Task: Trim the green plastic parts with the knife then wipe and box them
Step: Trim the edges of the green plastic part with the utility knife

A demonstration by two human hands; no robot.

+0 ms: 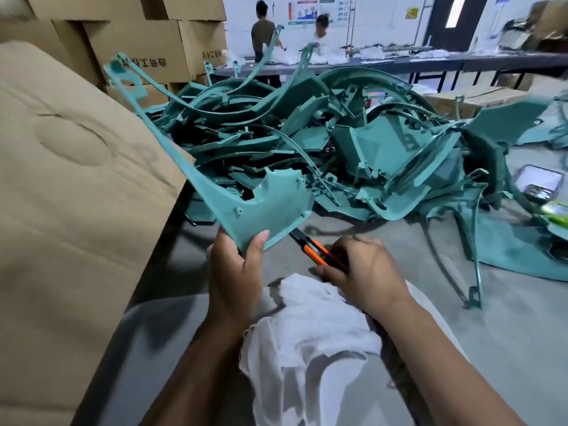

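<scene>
Left hand [236, 272] grips the lower corner of a green part [258, 204], holding it up over the lap; right hand [362, 265] is closed round the orange knife [313, 247], blade tip at the part's bottom edge — trimming step, by the look of it. Cloth [310, 327] lies on the lap, a box [70, 179] stands at left. Next move likely needs a steady draw along that edge, blade angled away from the left thumb — then wiping.

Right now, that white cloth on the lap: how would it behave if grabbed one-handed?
The white cloth is probably floppy: it lies crumpled, draped in folds. Likely light, since the weave looks thin and gauzy. Its frayed edge might snag on the green part or the knife.
</scene>
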